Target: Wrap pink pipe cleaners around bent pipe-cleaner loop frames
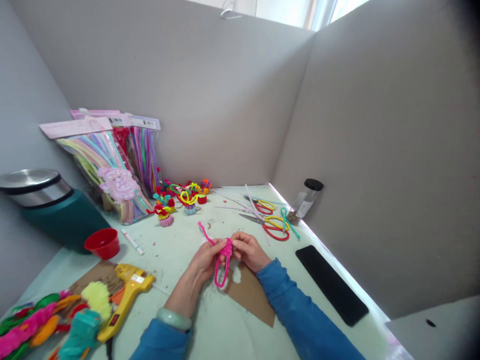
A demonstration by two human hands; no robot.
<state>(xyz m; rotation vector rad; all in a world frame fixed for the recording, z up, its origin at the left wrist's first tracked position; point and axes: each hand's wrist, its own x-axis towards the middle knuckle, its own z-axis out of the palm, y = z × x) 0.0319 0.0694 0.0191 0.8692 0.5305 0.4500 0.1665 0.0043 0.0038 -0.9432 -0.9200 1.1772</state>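
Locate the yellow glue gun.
In the head view, the yellow glue gun lies at lower left, just below the red cup and left of the left hand.

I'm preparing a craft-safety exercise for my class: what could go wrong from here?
1. The bright pink fuzzy strand might loosen if the left hand or right hand slips.
2. The yellow plastic glue gun lies beside a fluffy pale-yellow craft piece; if hot, it could damage it.
3. The nearer metal scissors with red and yellow handles lie with blades pointing left, so a reaching hand could get nicked.
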